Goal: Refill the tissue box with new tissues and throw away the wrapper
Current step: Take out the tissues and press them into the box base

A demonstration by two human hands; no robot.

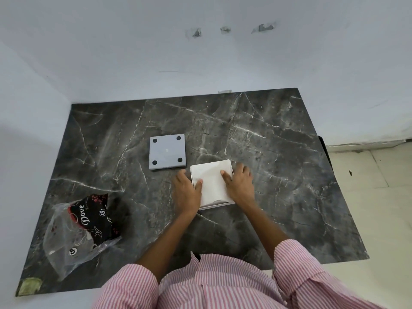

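A white stack of tissues [211, 179] fills a square white tissue box [217, 205] at the middle of the dark marble table [278, 175]. My left hand [186, 192] grips the box's left side, thumb resting on the tissues. On the right side, my right hand [239, 186] holds it the same way. The box's grey base plate [167, 152], with black round feet facing up, lies flat just behind and to the left. An empty clear plastic wrapper [82, 230] with black and red "Dove" print lies crumpled near the front left corner.
The table stands in a corner of white walls [200, 52]. Beige floor tiles [367, 197] lie to the right of the table. A small yellowish patch [30, 286] marks the front left corner of the tabletop.
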